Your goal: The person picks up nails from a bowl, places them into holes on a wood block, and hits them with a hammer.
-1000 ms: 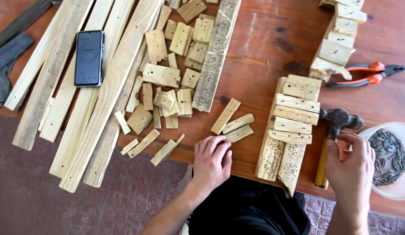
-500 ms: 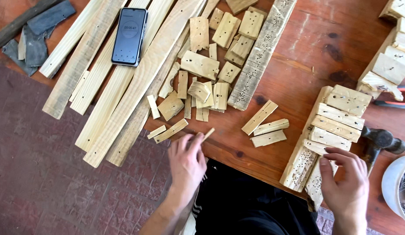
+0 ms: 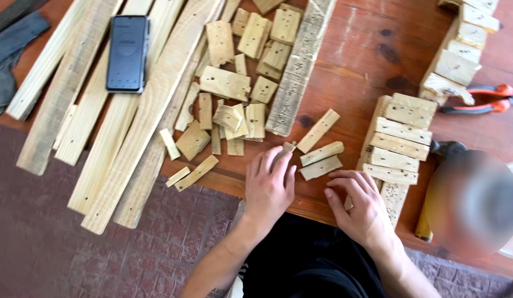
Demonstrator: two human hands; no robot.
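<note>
Reddish wood table (image 3: 367,60) over a brick floor (image 3: 41,243) is what I see below me; my left hand (image 3: 270,185) lies palm down at the near edge, fingers (image 3: 278,163) close together, tips on a small wood chip (image 3: 288,148); three short slats (image 3: 321,144) sit just beyond and to the right of those fingertips; my right hand (image 3: 360,207) curls loosely, fingers (image 3: 350,179) bent beside a slat stack (image 3: 400,138), holding nothing I can make out; a phone (image 3: 127,52) rests on long boards (image 3: 102,110), far left of the fingers.
</note>
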